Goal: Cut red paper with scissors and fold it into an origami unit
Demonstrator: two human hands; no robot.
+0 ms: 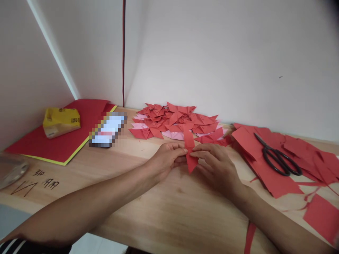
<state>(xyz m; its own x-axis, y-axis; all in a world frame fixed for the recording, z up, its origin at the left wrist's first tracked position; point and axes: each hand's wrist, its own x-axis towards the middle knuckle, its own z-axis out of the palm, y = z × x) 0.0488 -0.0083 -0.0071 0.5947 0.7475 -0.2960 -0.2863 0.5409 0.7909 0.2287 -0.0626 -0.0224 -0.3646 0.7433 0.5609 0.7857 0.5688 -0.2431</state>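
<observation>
A narrow folded strip of red paper (189, 140), pointed at its lower end, is held upright above the wooden table. My left hand (169, 157) pinches its left edge between thumb and fingers. From the other side, my right hand (215, 164) has its fingertips closed on the strip's right edge. Just behind the hands lies a pile of folded red and pink paper pieces (172, 118) with pointed ends. The strip's upper end overlaps the front of that pile in view.
On the right, black-handled scissors (277, 157) rest on red paper sheets (282, 183), with thin scraps around. Farther left are a phone (108, 129), red sheets (34, 143) and a yellow package (62, 121). A white wall (225, 60) stands behind the table (159, 218).
</observation>
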